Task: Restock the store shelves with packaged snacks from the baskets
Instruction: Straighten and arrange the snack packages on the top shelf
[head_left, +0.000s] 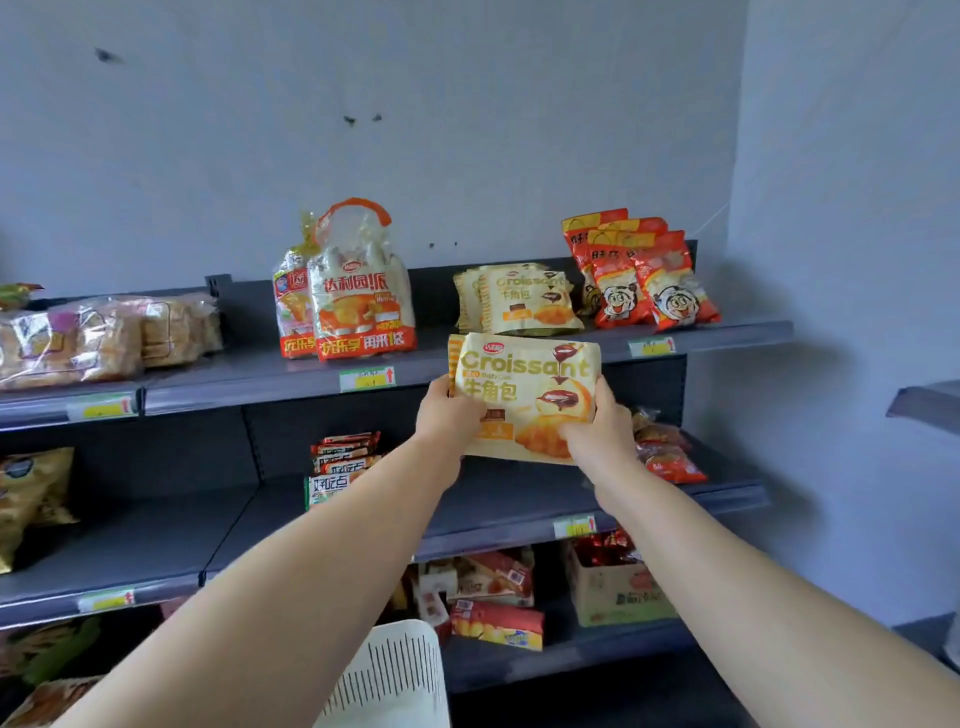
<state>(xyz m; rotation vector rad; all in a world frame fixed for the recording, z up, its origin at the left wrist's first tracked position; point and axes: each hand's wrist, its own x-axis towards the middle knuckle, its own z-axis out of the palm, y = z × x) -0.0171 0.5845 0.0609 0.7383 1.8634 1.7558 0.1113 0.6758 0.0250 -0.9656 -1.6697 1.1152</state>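
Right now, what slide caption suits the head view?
A croissant bag, held by left hand and right hand, before matching bags on the top shelf.

I saw both hands gripping a croissant pack, left hand and right hand at its sides, just before the top shelf edge.

Both arms outstretched; left hand, right hand gripping.

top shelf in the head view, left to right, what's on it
clear-wrapped bread packs → orange pie bags → shelved croissant packs → red cartoon-face bags. The held croissant pack overlaps the shelf front, so it is left out.
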